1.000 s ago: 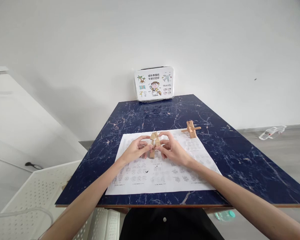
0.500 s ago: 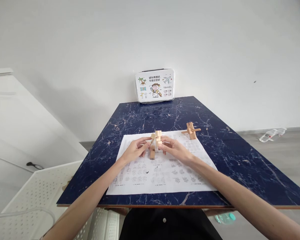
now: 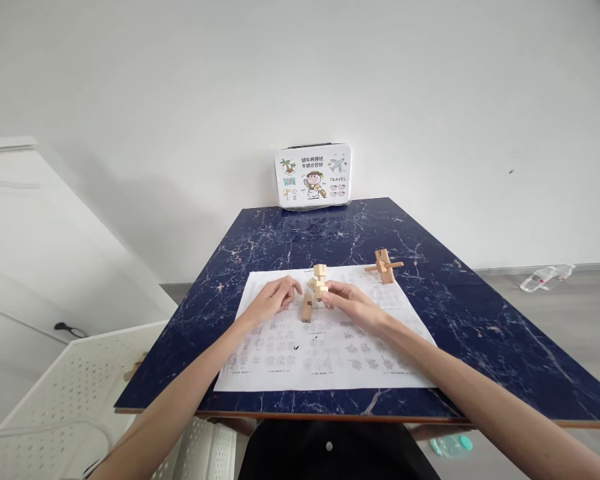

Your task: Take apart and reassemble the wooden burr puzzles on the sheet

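Observation:
My right hand (image 3: 354, 303) pinches a small, pale wooden block puzzle (image 3: 320, 272) between thumb and fingers, at its right side. Its stepped blocks stand upright above the paper sheet (image 3: 390, 370). To the left is my left hand (image 3: 278, 295), its fingers curled in together with nothing visible in them, apart from the puzzle. Between the hands, a darker notched wooden bar (image 3: 307, 313) lies on the sheet. Printed puzzle diagrams cover the paper.
A crossed wooden puzzle (image 3: 384, 267) stands at the sheet's far right corner. A white cartoon case (image 3: 314, 177) leans on the wall at the back of the blue marbled table (image 3: 205, 280). A white perforated rack (image 3: 80, 380) is at the left. Plastic bottles (image 3: 543, 277) lie on the floor.
My left hand has drawn back from the wooden pieces and its fingers have curled in. My right hand keeps its hold on the pale puzzle. The view has shifted slightly.

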The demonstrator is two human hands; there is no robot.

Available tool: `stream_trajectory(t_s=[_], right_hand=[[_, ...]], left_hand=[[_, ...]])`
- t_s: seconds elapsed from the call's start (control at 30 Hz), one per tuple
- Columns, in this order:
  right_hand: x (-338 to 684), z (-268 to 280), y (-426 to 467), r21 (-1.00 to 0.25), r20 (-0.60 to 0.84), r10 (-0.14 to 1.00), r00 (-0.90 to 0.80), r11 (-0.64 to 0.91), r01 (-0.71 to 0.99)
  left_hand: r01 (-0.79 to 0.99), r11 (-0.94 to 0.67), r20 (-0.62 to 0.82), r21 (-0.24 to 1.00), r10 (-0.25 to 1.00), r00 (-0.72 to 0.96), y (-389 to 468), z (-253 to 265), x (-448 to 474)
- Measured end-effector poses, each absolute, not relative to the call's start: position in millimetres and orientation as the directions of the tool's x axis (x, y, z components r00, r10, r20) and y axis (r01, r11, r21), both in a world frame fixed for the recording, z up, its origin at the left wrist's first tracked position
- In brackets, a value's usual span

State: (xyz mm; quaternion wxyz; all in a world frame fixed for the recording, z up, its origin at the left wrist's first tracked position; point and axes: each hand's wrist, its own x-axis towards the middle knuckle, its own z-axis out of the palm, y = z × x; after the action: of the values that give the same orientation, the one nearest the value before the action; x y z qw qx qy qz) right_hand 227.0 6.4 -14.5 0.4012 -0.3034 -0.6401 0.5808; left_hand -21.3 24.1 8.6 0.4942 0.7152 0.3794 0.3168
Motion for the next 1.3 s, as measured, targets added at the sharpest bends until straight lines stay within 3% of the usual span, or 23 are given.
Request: stream_trajectory(t_s=[0.17,0.37,0.57,0.73,0.97,1.1,1.3], right_hand=[[225,-9,-1,-0.980,0.143,0.739,-0.658,0.199,0.011],[222,-7,-6,-0.958,0.097,0.635,-0.767,0.269,0.102],[221,-5,-9,-0.932,0.111,0.603,-0.790,0.339,0.128],[220,-6,-5,-0.940,0.165,0.653,-0.739,0.330,0.082],[224,-16,9,-0.980,0.187,0.837,-0.514,0.125,-0.152],[225,-16,8,-0.974,0.211,0.818,-0.535,0.131,-0.184],[221,-12,1,-0.959,0.234,0.763,-0.603,0.080,-0.271]], left_hand=[[0.140,0.044,-0.129,0.989,0.721,0.681,30,8,-26],[0.283,-0.071,-0.187,0.957,0.594,0.783,21,11,-23],[0.250,0.000,-0.213,0.968,0.519,0.828,19,20,-20],[0.248,0.011,-0.190,0.969,0.675,0.713,21,16,-18],[-0.207,0.171,-0.067,0.963,0.899,0.432,37,4,-22],[-0.274,0.179,-0.061,0.945,0.919,0.389,41,0,-23],[-0.099,0.148,-0.068,0.984,0.825,0.561,27,6,-14]])
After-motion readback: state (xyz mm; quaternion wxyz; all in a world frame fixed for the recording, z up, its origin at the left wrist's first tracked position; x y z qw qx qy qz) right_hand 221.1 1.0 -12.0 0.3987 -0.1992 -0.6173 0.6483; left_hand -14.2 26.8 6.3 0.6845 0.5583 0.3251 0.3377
